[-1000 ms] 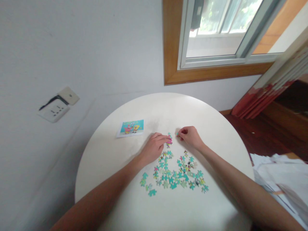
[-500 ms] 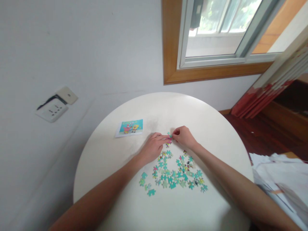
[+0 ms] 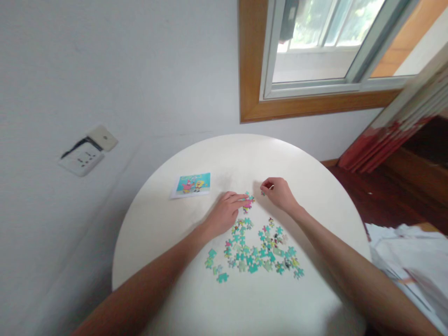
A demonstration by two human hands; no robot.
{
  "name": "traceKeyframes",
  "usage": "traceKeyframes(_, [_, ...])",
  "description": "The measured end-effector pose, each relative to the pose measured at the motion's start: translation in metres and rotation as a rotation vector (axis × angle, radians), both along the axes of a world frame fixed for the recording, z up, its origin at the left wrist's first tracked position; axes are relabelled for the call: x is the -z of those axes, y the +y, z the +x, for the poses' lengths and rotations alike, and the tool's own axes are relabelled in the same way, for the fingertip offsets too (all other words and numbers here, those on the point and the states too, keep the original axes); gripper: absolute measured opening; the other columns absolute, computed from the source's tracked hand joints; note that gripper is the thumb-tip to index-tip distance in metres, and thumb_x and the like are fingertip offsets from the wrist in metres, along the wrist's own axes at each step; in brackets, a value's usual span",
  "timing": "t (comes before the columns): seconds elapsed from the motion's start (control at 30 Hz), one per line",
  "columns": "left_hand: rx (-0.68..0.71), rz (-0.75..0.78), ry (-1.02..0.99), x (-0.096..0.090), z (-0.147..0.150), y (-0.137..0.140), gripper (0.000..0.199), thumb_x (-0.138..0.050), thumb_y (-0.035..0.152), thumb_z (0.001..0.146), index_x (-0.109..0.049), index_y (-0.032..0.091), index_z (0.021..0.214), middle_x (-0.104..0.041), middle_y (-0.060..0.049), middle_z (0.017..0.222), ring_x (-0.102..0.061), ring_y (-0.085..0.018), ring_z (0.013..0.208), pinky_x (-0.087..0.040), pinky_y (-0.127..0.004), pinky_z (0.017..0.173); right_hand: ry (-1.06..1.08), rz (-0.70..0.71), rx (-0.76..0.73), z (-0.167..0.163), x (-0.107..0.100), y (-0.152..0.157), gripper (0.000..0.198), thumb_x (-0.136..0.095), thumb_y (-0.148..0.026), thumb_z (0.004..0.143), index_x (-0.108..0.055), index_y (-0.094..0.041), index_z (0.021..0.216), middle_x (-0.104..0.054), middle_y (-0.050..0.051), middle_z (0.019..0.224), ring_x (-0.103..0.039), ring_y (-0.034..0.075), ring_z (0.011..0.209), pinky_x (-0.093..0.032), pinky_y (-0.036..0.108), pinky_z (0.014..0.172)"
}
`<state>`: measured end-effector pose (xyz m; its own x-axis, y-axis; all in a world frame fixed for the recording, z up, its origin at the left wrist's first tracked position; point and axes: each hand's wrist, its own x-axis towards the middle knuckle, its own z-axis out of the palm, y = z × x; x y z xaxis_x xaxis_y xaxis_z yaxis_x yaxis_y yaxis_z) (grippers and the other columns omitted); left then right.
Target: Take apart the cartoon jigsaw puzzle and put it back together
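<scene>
Pink-and-teal clustered jigsaw pieces (image 3: 248,205) lie under the outstretched fingers of the left hand (image 3: 227,211), partly hidden; nearby, the right hand (image 3: 279,192) pinches one tiny jigsaw piece (image 3: 262,192). Loose teal, green and yellow jigsaw pieces (image 3: 252,269) cover the nearer round white table (image 3: 276,156), a rectangular blue picture card (image 3: 193,184) farther left. The cluster's outline is knobbly.

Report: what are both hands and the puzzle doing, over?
Left hand: resting on pink puzzle cluster. Right hand: pinching small piece, apart from cluster. Loose pieces: scattered on near side. Picture card: off to left.
</scene>
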<state>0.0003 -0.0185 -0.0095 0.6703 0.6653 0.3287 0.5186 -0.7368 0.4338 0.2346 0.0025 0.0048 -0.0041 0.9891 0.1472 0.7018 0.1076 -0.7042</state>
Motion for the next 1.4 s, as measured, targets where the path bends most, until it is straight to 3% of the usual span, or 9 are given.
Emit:
traceKeyframes(0.1, [-0.018, 0.008, -0.087, -0.001, 0.0, 0.001, 0.056, -0.041, -0.005, 0.085, -0.064, 0.025, 0.127, -0.064, -0.001, 0.13, -0.052, -0.02, 0.117, -0.044, -0.043, 0.105, -0.065, -0.03, -0.03, 0.016, -0.004, -0.003, 0.015, -0.06, -0.015, 0.079, -0.074, -0.015, 0.08, -0.074, 0.006, 0.077, -0.063, 0.016, 0.067, -0.043, 0.025, 0.065])
traceKeyframes(0.23, [-0.084, 0.017, -0.163, -0.001, -0.001, 0.004, 0.053, -0.041, -0.006, 0.084, -0.067, 0.022, 0.12, -0.068, -0.003, 0.12, -0.055, -0.019, 0.112, -0.047, -0.041, 0.101, -0.18, -0.073, -0.21, 0.023, -0.012, -0.016, 0.018, -0.058, -0.015, 0.079, -0.075, -0.017, 0.084, -0.074, 0.005, 0.081, -0.062, 0.015, 0.069, -0.041, 0.026, 0.066])
traceKeyframes(0.53, [-0.105, -0.002, -0.154, -0.002, -0.002, 0.005, 0.043, -0.046, -0.005, 0.082, -0.072, 0.02, 0.107, -0.071, -0.003, 0.109, -0.058, -0.019, 0.105, -0.047, -0.041, 0.097, -0.519, -0.201, -0.543, 0.004, -0.048, -0.061, 0.014, -0.068, -0.018, 0.076, -0.073, -0.021, 0.088, -0.073, 0.005, 0.091, -0.064, 0.019, 0.08, -0.038, 0.027, 0.067])
traceKeyframes(0.83, [-0.084, -0.019, -0.157, -0.002, -0.001, 0.004, 0.043, -0.047, -0.004, 0.082, -0.073, 0.021, 0.106, -0.07, -0.003, 0.107, -0.058, -0.019, 0.104, -0.046, -0.038, 0.096, -0.684, -0.243, -0.575, -0.018, -0.047, -0.078, 0.01, -0.062, -0.013, 0.082, -0.068, -0.013, 0.09, -0.071, 0.014, 0.093, -0.067, 0.023, 0.086, -0.041, 0.028, 0.069])
traceKeyframes(0.97, [-0.085, -0.017, -0.149, -0.005, 0.0, 0.002, 0.041, -0.048, -0.002, 0.084, -0.072, 0.022, 0.106, -0.07, -0.003, 0.107, -0.058, -0.019, 0.104, -0.045, -0.038, 0.097, -0.504, -0.273, -0.556, -0.013, -0.041, -0.073, 0.018, -0.063, -0.009, 0.076, -0.069, -0.017, 0.09, -0.071, 0.008, 0.082, -0.064, 0.019, 0.075, -0.039, 0.026, 0.064])
traceKeyframes(1.07, [-0.092, -0.017, -0.142, -0.005, -0.001, 0.002, 0.037, -0.049, 0.0, 0.086, -0.072, 0.022, 0.105, -0.071, -0.003, 0.105, -0.058, -0.019, 0.102, -0.045, -0.037, 0.095, -0.158, -0.263, -0.524, -0.006, -0.031, -0.059, 0.018, -0.059, -0.008, 0.076, -0.071, -0.018, 0.084, -0.07, 0.003, 0.074, -0.061, 0.014, 0.067, -0.04, 0.024, 0.062])
traceKeyframes(1.23, [-0.168, -0.043, -0.185, -0.007, 0.0, 0.002, 0.024, -0.053, 0.008, 0.088, -0.073, 0.02, 0.096, -0.071, -0.003, 0.097, -0.061, -0.019, 0.094, -0.045, -0.037, 0.092, 0.465, -0.21, -0.23, -0.002, -0.016, -0.032, 0.012, -0.065, -0.024, 0.075, -0.069, -0.015, 0.079, -0.065, 0.001, 0.061, -0.058, 0.012, 0.056, -0.046, 0.025, 0.058])
traceKeyframes(1.33, [-0.211, -0.168, -0.3, -0.009, 0.005, -0.003, 0.012, -0.063, 0.023, 0.089, -0.072, 0.02, 0.096, -0.072, -0.003, 0.093, -0.063, -0.018, 0.089, -0.048, -0.033, 0.085, 0.739, -0.23, -0.098, -0.014, -0.013, -0.03, 0.024, -0.073, -0.034, 0.07, -0.07, -0.014, 0.082, -0.069, 0.003, 0.065, -0.062, 0.013, 0.058, -0.052, 0.028, 0.063])
traceKeyframes(1.4, [-0.234, -0.317, -0.409, -0.009, 0.009, -0.007, 0.016, -0.067, 0.031, 0.086, -0.072, 0.02, 0.097, -0.072, -0.003, 0.092, -0.064, -0.017, 0.083, -0.049, -0.029, 0.076, 0.848, -0.248, -0.063, -0.026, -0.013, -0.035, 0.026, -0.077, -0.036, 0.066, -0.069, -0.014, 0.077, -0.071, 0.005, 0.068, -0.066, 0.015, 0.062, -0.055, 0.03, 0.067])
